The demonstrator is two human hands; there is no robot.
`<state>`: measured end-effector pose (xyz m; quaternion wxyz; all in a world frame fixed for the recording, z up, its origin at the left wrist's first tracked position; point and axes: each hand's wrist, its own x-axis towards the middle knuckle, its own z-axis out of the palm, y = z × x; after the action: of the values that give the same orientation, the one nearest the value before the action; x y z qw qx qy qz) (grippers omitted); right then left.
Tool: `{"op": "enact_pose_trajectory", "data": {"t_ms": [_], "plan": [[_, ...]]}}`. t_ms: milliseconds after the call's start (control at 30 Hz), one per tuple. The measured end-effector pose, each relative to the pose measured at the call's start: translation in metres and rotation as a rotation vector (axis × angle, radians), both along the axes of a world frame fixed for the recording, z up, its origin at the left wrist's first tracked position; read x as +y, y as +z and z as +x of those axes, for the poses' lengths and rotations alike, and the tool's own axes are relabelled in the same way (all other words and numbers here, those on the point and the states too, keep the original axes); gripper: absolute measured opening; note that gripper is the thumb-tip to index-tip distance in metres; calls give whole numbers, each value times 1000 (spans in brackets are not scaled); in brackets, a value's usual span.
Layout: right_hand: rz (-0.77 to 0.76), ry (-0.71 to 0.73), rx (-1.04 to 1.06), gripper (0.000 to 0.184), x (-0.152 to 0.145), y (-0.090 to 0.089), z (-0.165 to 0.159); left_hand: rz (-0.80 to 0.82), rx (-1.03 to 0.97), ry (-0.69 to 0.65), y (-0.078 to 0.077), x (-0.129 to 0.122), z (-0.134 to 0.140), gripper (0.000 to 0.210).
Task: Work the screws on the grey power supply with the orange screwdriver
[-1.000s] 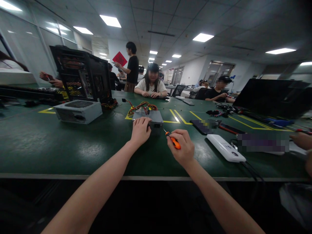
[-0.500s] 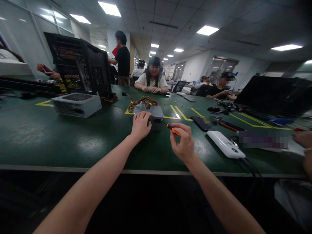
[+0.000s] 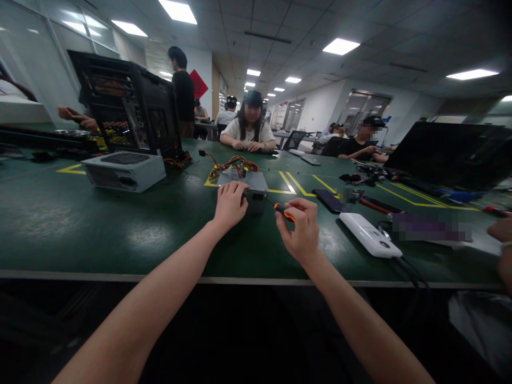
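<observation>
A grey metal computer power supply sits on the green table in front of me. Its bundle of red, yellow and black cables lies behind it, and a dark socket shows on the side towards me. My left hand clasps the left part of the box, fingers over the top and thumb low on the near face. In my right hand an orange and black screwdriver is pinched between the fingers. Its thin shaft points left to the box's right front edge; whether the tip sits in a screw is too small to tell.
Another power supply stands left, before an open black computer case. To the right lie a white device with cables, a dark phone and a large black panel. A person sits opposite.
The fingers of my right hand have shifted and opened slightly around the screwdriver handle. My left hand and the power supply keep their place. A standing person behind has moved left.
</observation>
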<state>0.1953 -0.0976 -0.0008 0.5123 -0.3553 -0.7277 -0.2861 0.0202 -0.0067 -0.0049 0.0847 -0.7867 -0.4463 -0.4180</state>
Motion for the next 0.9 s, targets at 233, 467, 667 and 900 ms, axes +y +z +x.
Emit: {"op": "enact_pose_trajectory", "data": {"t_ms": [233, 467, 667, 900], "plan": [[11, 32, -28, 43, 0, -1, -1, -12, 3, 6, 0, -1, 0, 32], [47, -41, -27, 39, 2, -2, -1, -16, 1, 3, 1, -1, 1, 32], [42, -29, -77, 34, 0, -1, -1, -13, -6, 1, 0, 0, 1, 32], [81, -17, -28, 39, 2, -3, -1, -13, -6, -11, 1, -2, 0, 33]]}}
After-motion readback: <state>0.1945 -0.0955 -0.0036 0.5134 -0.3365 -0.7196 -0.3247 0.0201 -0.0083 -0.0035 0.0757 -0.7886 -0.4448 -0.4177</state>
